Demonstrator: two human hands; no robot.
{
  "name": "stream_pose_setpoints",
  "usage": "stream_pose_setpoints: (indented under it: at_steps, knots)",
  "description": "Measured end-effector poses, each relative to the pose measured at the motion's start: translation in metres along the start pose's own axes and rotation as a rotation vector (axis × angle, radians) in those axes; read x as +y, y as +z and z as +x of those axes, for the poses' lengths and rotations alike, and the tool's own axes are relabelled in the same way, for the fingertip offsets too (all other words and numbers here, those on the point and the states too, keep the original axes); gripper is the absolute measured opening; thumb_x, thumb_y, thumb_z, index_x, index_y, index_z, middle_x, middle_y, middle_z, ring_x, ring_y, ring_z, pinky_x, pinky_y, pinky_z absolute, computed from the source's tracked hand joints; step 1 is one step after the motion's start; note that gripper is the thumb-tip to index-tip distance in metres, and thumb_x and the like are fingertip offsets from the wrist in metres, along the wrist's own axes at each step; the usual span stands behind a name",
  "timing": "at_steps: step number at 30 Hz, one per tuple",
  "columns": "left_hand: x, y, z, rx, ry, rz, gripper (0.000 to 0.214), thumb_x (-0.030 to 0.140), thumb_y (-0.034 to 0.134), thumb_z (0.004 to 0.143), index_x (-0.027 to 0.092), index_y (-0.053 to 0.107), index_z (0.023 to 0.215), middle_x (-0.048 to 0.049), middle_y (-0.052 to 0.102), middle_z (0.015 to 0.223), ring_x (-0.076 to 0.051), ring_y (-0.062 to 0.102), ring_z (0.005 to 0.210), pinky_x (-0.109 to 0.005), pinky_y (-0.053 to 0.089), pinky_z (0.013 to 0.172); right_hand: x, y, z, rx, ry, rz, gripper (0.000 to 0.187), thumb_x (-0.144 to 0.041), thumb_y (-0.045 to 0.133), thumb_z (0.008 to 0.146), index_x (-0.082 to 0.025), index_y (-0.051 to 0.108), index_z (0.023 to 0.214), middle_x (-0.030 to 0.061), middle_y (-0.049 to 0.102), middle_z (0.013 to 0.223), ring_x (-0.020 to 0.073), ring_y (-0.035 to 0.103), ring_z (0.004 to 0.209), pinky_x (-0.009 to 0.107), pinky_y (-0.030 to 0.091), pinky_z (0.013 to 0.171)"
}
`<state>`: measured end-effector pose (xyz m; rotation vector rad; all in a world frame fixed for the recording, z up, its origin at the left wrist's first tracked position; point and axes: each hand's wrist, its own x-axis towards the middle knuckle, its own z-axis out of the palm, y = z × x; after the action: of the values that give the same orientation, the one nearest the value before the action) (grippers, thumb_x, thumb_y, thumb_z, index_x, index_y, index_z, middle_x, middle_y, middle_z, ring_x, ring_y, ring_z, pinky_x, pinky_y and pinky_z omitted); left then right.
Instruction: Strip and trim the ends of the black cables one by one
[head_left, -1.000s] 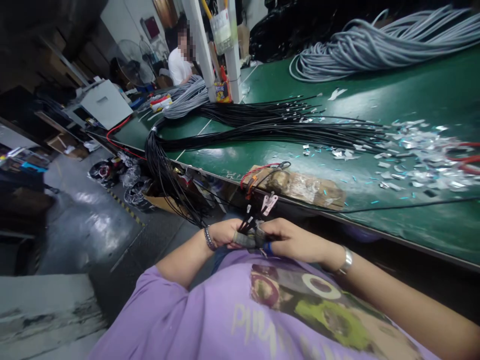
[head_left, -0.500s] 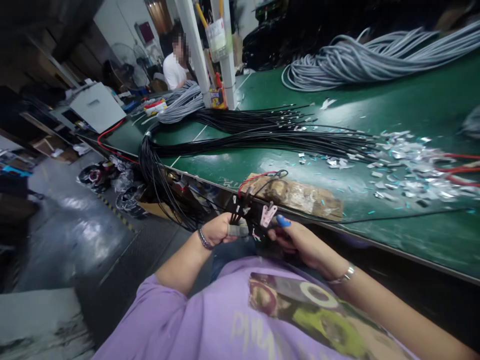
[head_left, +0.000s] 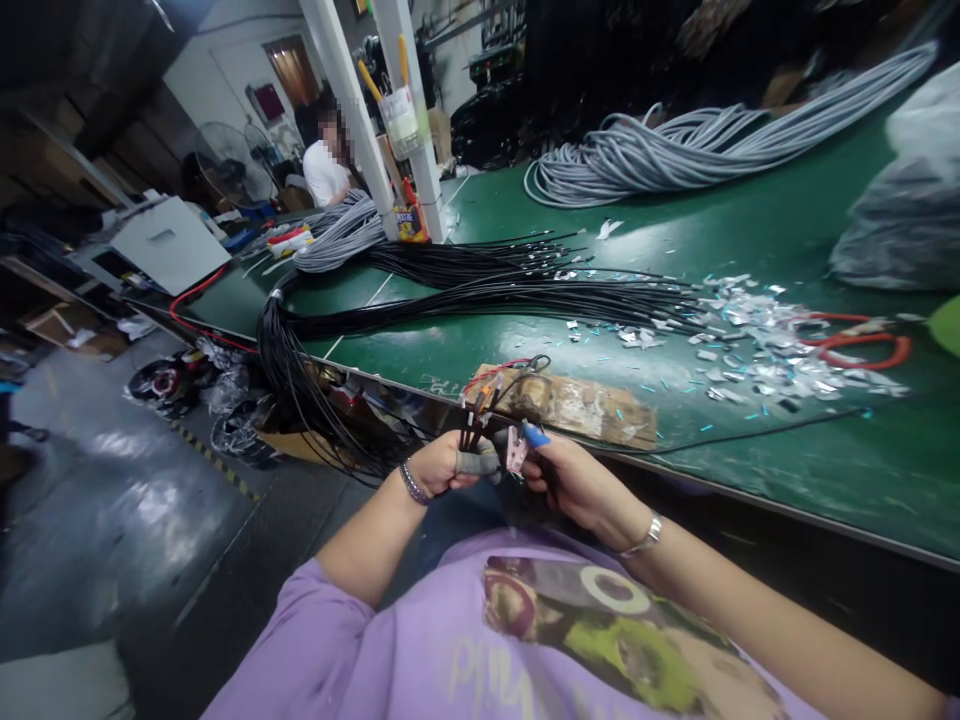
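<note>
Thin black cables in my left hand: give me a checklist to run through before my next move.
1. Left hand gripping the thin black cables: ok.
2. Right hand holding the flat pale-pink tool with holes: ok.
3. Tool touching a cable end: cannot tell, too small.
4. Orange-red looped handles lying away from both hands: ok.
5. Green tabletop free of shiny silver scraps: not ok.

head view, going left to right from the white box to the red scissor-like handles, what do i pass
White box → left hand → pink hand tool → right hand → silver bracelet → red scissor-like handles.
</note>
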<state>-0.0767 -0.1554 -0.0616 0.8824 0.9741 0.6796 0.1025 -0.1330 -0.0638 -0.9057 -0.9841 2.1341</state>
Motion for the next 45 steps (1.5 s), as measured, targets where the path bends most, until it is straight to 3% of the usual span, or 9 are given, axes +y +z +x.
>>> stream_pose_setpoints:
  at_steps: [19,27,31,35,41,45]
  knots:
    - [-0.004,0.001,0.004,-0.017,-0.061,-0.024,0.042,0.040,0.080,0.050,0.014,0.051,0.064,0.0096,0.037,0.040,-0.001,0.021,0.032,-0.017,0.012,0.033,0.007,0.004,0.005,0.089,-0.055,0.086,0.057,-0.064,0.080,0.048,-0.019,0.044,0.052,-0.0075,0.033,0.049,0.0060,0.024,0.047,0.023,0.017,0.042]
    - [-0.007,-0.002,0.004,-0.018,-0.062,-0.063,0.041,0.039,0.081,0.051,0.014,0.051,0.066,0.0100,0.036,0.039,-0.001,0.021,0.031,-0.018,0.012,0.032,0.016,0.000,0.004,0.054,0.051,0.042,0.057,-0.073,0.066,0.059,-0.021,0.045,0.061,-0.0065,0.041,0.050,0.0057,0.026,0.042,0.021,0.014,0.039]
    - [-0.012,-0.001,-0.001,-0.020,-0.067,-0.053,0.044,0.042,0.082,0.050,0.014,0.052,0.065,0.0089,0.038,0.041,-0.002,0.023,0.031,-0.018,0.012,0.032,0.023,-0.007,0.003,0.043,0.145,0.021,0.060,-0.080,0.057,0.062,-0.021,0.042,0.062,-0.0071,0.040,0.049,0.0054,0.023,0.040,0.020,0.011,0.038]
    - [-0.016,0.003,-0.011,0.007,-0.081,0.007,0.047,0.047,0.083,0.048,0.013,0.052,0.062,0.0080,0.040,0.041,-0.002,0.026,0.031,-0.018,0.015,0.032,0.021,-0.010,-0.001,0.039,0.162,0.026,0.059,-0.079,0.058,0.061,-0.022,0.040,0.063,-0.0076,0.038,0.049,0.0055,0.023,0.040,0.019,0.011,0.037]
    - [-0.022,0.003,-0.021,0.055,-0.073,0.032,0.051,0.054,0.082,0.046,0.013,0.054,0.060,0.0081,0.039,0.038,-0.002,0.026,0.030,-0.019,0.014,0.031,0.017,-0.013,-0.007,-0.009,0.134,-0.007,0.054,-0.073,0.061,0.065,-0.020,0.050,0.064,-0.0064,0.038,0.047,0.0055,0.023,0.040,0.020,0.013,0.038]
    - [-0.026,0.000,-0.024,0.079,-0.059,0.095,0.053,0.059,0.079,0.050,0.013,0.056,0.063,0.0059,0.045,0.039,-0.004,0.032,0.031,-0.019,0.022,0.033,0.014,-0.019,-0.014,-0.059,0.089,-0.141,0.051,-0.068,0.066,0.066,-0.018,0.056,0.067,-0.0073,0.038,0.046,0.0056,0.024,0.041,0.020,0.016,0.040]
